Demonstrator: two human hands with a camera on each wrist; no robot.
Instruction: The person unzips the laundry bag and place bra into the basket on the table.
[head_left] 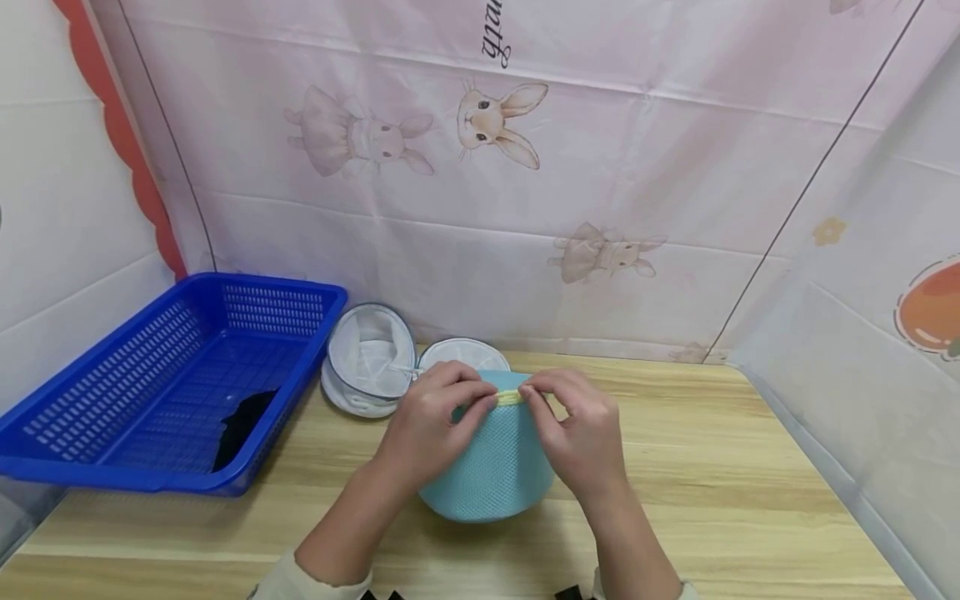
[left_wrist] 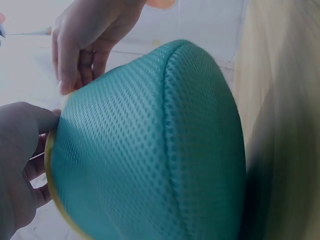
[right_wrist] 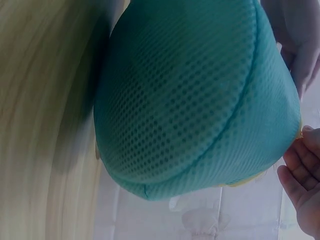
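A turquoise mesh laundry bag [head_left: 491, 467] with a yellow-trimmed rim stands between both hands, tilted toward the head camera. My left hand [head_left: 431, 417] pinches the yellow edging between thumb and fingertips. Just across from it, my right hand [head_left: 581, 425] pinches the same edging, with a short stretch of yellow showing between them. From the left wrist view, the bag [left_wrist: 150, 145] fills the middle, its seam and rounded bottom facing the camera. Most of the bag's opening is hidden. The right wrist view shows the bag's mesh bottom [right_wrist: 170, 100] close to the wooden tabletop.
A blue plastic basket [head_left: 255, 283] stands at the left with a black cloth item [head_left: 243, 429] inside. White round mesh bags [head_left: 371, 354] lie behind the left hand, another white round one [head_left: 465, 346] beside them. A printed rabbit curtain [head_left: 450, 250] borders the wooden table [head_left: 712, 467].
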